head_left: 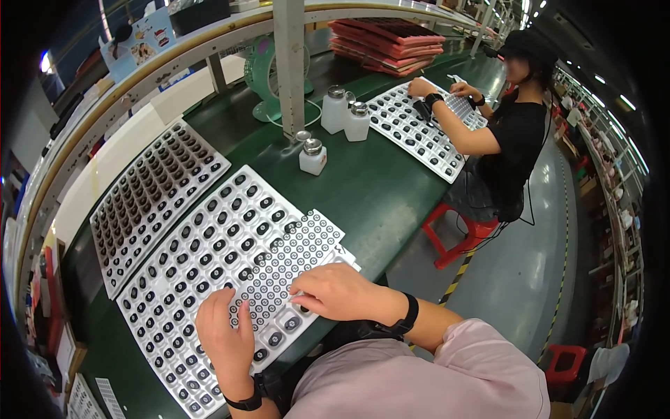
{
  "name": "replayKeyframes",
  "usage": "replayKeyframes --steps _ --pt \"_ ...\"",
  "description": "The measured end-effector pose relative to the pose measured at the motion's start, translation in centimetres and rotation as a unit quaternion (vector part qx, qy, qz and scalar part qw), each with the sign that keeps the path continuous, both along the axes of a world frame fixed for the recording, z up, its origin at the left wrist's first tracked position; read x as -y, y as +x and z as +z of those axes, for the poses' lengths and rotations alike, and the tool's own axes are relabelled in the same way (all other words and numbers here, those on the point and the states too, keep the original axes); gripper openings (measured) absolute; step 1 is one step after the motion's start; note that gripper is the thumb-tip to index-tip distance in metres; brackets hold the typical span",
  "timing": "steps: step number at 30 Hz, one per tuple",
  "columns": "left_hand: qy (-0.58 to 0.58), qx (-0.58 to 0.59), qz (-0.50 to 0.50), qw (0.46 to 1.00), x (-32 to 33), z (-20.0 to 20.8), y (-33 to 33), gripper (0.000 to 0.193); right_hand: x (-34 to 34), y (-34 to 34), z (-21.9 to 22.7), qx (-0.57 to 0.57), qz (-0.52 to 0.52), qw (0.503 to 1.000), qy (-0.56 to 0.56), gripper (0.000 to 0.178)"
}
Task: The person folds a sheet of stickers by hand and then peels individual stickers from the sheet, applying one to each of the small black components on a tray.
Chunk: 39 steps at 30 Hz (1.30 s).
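Note:
A white sheet of round black-and-white stickers (286,258) lies slanted over a white moulded tray (262,187) whose pockets hold small black round parts. My left hand (227,339) rests at the sheet's lower left edge, its thumb over the stickers and its fingers bent down on the tray. A gap shows between thumb and fingers, with nothing seen in it. At the sheet's right edge my right hand (342,290) is closed, thumb and fingertips drawn together. Whatever those fingertips pinch is too small to make out. Several filled pockets show just below the right hand.
A second tray of black parts (157,202) leans behind, at left. White pump bottles (313,157) stand by a post (289,70) and a green fan (264,80). At far right a co-worker (520,133) handles another tray (412,133). Red trays (384,49) are stacked beyond.

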State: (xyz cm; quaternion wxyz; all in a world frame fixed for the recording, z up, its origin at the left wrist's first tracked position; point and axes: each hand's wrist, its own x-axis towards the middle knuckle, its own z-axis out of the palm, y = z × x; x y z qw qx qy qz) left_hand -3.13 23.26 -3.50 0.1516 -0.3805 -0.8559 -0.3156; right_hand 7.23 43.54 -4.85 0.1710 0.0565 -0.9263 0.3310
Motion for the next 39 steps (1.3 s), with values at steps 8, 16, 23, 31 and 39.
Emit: replayKeyframes --steps 8,16,23,31,39 --pt "0.02 -0.007 -0.012 1.0 0.2 0.0 0.0 0.025 0.7 1.1 0.3 0.0 -0.013 1.0 -0.008 0.01" --pt "0.026 -0.012 0.005 1.0 0.2 -0.1 -0.1 0.023 1.0 0.1 0.3 0.014 -0.01 1.0 -0.015 0.011" --pt "0.016 -0.003 0.059 0.998 0.7 0.7 -0.1 0.021 1.4 -1.2 -0.7 0.005 0.005 0.999 -0.036 0.011" --pt "0.026 -0.002 0.068 0.997 -0.9 1.7 0.0 0.019 1.6 -1.6 0.4 -0.008 0.016 1.0 -0.017 0.01" --pt "0.019 -0.016 0.086 0.996 -1.0 -0.4 -1.5 0.019 0.5 -1.1 0.2 0.059 -0.019 0.998 0.0 0.013"
